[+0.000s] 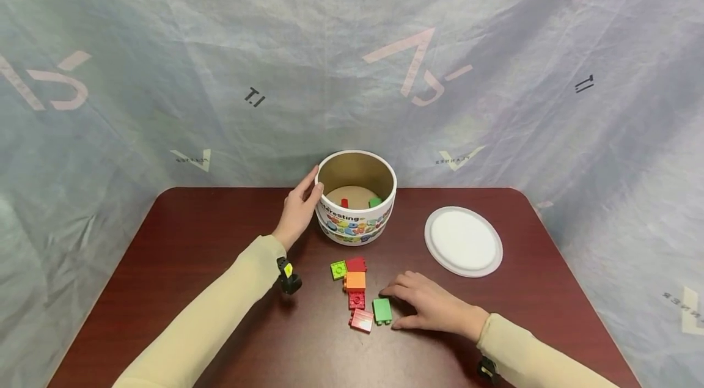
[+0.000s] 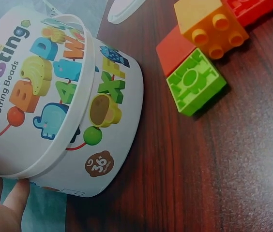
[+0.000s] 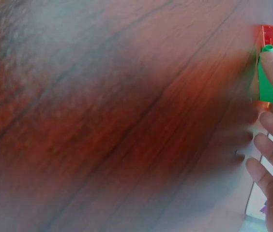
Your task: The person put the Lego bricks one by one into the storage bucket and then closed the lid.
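Note:
My left hand (image 1: 295, 217) is at the left side of a white round tub (image 1: 354, 226), its fairly straight fingers and thumb touching the rim. The tub stands upright, printed with colourful letters and animals; inside lie a red block (image 1: 344, 203) and a green piece (image 1: 375, 201). On the table, my right hand (image 1: 431, 302) reaches around a green building block (image 1: 382, 310), thumb and index finger spread at its right side. In the right wrist view, the thumb overlaps the green block (image 3: 266, 82).
Left of the green block, an uneven column holds a lime block (image 1: 338, 269), dark red block (image 1: 357, 264), orange block (image 1: 355, 280), red block (image 1: 357, 300) and another red block (image 1: 362, 320). A white round lid (image 1: 464, 238) lies right of the tub. Grey sheeting (image 1: 330, 70) hangs behind the table.

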The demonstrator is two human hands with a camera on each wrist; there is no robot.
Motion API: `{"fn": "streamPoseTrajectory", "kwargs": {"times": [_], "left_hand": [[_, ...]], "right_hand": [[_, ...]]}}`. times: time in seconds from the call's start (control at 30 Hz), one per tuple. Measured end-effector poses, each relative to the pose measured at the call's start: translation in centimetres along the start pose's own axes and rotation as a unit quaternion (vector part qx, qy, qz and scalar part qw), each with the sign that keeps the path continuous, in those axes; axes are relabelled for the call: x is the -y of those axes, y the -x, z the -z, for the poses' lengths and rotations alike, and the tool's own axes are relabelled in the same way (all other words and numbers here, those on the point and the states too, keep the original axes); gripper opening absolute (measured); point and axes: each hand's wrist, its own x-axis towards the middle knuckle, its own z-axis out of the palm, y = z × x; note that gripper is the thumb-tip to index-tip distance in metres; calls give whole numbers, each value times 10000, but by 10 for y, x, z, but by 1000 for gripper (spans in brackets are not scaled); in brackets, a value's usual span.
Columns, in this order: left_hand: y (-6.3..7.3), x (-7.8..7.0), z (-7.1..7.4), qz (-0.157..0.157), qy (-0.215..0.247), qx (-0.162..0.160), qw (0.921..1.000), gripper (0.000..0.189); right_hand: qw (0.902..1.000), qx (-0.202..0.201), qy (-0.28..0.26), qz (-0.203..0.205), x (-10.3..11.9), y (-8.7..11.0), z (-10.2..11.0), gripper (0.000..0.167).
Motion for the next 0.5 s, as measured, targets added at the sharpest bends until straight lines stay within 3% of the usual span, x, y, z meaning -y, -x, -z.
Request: {"fn": "streamPoseTrajectory", "kwargs": {"times": [0.5], "left_hand": [[-1, -1, 2, 24, 18, 42, 10000, 58]], "right_hand": [[9994, -46, 166, 292, 1, -7, -3, 43]]}}
